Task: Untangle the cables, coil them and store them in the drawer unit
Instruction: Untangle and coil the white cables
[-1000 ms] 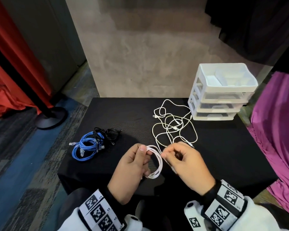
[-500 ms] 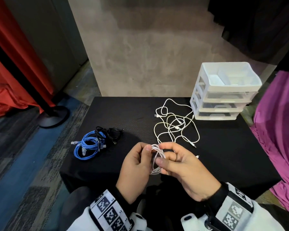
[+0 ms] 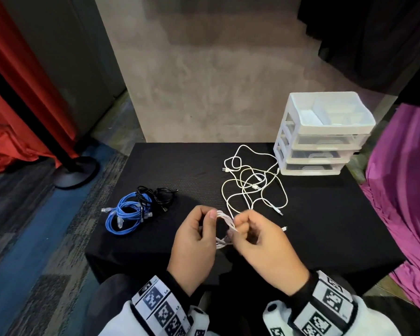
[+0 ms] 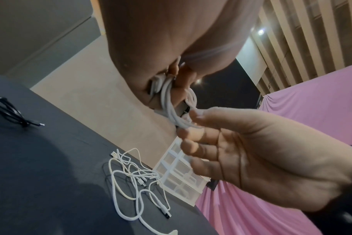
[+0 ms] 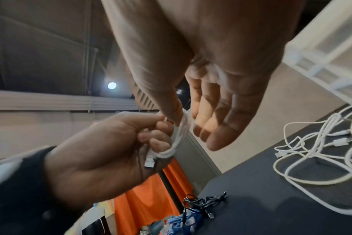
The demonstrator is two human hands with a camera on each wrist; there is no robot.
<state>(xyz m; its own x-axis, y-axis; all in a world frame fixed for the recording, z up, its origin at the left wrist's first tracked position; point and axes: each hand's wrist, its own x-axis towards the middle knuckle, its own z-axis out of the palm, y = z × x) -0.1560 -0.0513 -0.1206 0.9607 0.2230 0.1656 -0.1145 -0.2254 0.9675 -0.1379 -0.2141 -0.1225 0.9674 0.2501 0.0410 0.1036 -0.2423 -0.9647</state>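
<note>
Black surface: bare room right and near edge. Drawer unit far right corner, drawers facing near. Loose white cables tangled beside it; blue and black bundle left. Left hand grips white coil, loops upright; right hand pinches it. Hands slightly parted versus half second ago.
</note>
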